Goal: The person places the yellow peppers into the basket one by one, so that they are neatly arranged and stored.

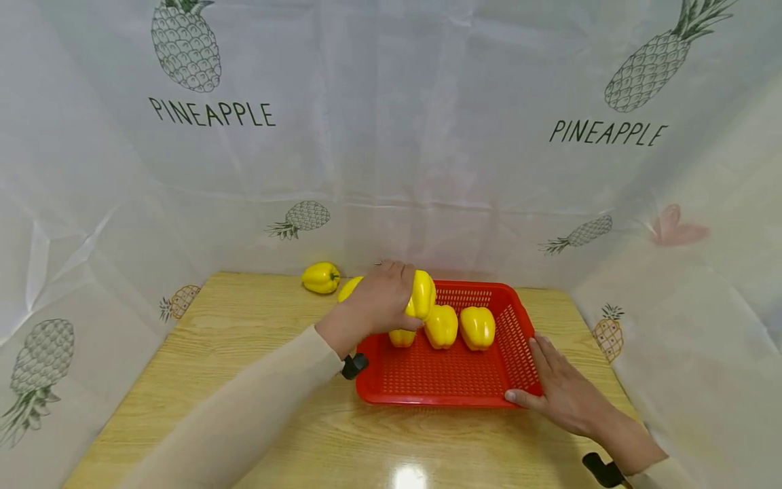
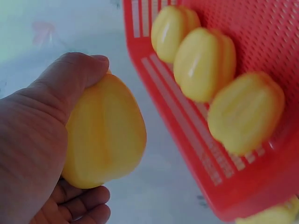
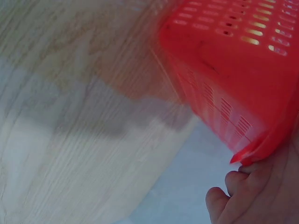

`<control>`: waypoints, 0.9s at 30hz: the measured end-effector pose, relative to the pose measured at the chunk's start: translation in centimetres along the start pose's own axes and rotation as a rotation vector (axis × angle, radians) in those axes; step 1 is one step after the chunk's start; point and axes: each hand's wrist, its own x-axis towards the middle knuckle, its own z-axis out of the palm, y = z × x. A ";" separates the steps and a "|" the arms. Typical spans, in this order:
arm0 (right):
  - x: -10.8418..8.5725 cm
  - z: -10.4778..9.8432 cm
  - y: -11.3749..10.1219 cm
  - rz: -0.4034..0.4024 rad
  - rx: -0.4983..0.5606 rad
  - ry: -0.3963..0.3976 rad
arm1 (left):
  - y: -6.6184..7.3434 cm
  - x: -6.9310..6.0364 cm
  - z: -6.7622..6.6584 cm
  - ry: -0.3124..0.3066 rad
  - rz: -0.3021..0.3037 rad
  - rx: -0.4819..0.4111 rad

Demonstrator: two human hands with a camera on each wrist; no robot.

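Note:
The left hand (image 1: 381,297) grips a yellow bell pepper (image 1: 423,295) above the back left part of a red basket (image 1: 440,399). In the left wrist view the thumb and fingers lie around this pepper (image 2: 106,133), clear of the basket wall. Three yellow peppers lie in a row in the basket, the rightmost (image 1: 477,328) near its right side. The right hand (image 1: 565,387) rests on the basket's front right corner, thumb on the rim and fingers along the outer side; the right wrist view shows it (image 3: 254,193) at the rim.
One yellow pepper (image 1: 320,278) lies on the wooden table (image 1: 244,339) near its back edge. Another (image 1: 350,288) is partly hidden behind the left hand, left of the basket. A pale curtain (image 1: 391,170) with pineapple prints stands behind and beside the table.

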 end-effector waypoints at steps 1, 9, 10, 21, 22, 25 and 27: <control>0.0 0.0 0.1 0.005 0.005 -0.001 | 0.5 0.4 0.0 -0.013 0.006 0.008; 0.2 0.1 -0.2 0.007 0.000 0.006 | 4.8 3.5 1.1 -0.120 0.065 0.063; 0.2 0.1 -0.2 0.006 0.002 0.008 | 5.4 3.8 1.3 -0.129 0.077 0.069; 0.1 0.3 0.0 0.018 -0.003 0.005 | 10.2 5.4 4.9 -0.249 0.156 0.135; 0.1 0.3 0.0 0.020 -0.005 0.004 | 10.4 5.4 5.3 -0.258 0.157 0.136; 0.0 0.3 0.0 0.022 -0.011 0.005 | 11.1 5.5 6.1 -0.274 0.162 0.137; -0.1 0.3 0.0 0.025 -0.011 0.005 | 11.5 5.5 6.4 -0.276 0.173 0.149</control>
